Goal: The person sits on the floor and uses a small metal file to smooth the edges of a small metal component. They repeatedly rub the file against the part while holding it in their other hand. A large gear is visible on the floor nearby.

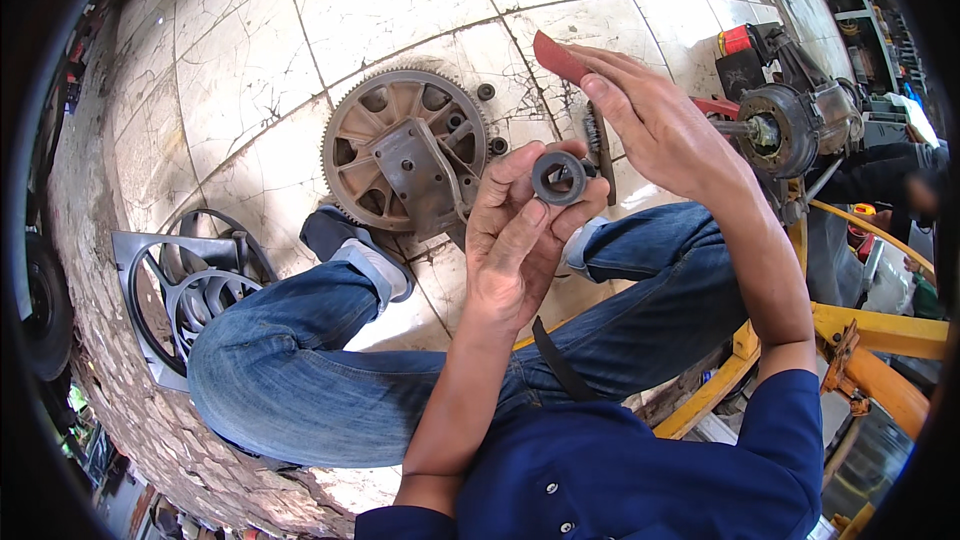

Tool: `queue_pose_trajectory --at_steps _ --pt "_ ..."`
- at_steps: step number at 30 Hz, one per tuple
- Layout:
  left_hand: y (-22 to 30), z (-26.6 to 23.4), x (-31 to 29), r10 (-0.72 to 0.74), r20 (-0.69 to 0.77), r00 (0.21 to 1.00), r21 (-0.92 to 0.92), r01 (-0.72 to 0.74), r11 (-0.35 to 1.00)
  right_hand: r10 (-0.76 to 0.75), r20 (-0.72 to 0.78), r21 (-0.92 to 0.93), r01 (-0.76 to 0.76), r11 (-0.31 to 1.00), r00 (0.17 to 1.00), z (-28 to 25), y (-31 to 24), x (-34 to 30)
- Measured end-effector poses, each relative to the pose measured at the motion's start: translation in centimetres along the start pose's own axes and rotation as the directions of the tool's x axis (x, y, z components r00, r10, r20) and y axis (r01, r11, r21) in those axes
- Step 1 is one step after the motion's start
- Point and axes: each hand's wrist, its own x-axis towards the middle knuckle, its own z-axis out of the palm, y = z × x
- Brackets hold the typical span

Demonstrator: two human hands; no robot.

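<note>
My left hand [510, 240] grips a short dark metal bushing [558, 156] between thumb and fingers, its round bore facing up. Up and to the right of it, my right hand [660, 120] pinches a folded piece of red sandpaper [560, 58], which sticks out past the thumb and fingertips. The sandpaper is apart from the bushing. On the tiles beyond my left hand lies a large toothed wheel [372, 125] with a flat metal bracket [418, 172] across it. Two small dark rings [487, 92] sit beside the wheel.
A spring-like rod [593, 130] lies on the tiles under my right hand. At the right are a greasy hub assembly [775, 125], a yellow metal frame [850, 325] and another person's dark sleeve [890, 175]. A fan shroud [150, 270] lies left of my leg, near a tyre [42, 305].
</note>
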Motion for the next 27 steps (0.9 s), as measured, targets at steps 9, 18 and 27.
queue_pose_trajectory --at_steps 9,18,27 --pt "-1.5 -1.1 -0.3 -0.077 -0.191 0.979 0.399 0.149 0.905 0.005 0.1 -0.093 0.004 0.996 0.995 -0.6 0.1 -0.4" --pt "-7.9 -9.0 -1.7 -0.058 -0.554 0.83 0.788 0.545 0.286 0.169 0.419 -0.254 -0.064 0.965 0.892 -1.5 1.7 -1.1" --pt "-8.2 -13.1 4.7 -0.162 -0.355 0.921 0.8 0.209 -0.562 0.039 0.292 -0.156 0.007 0.988 0.956 -2.0 3.8 -1.8"
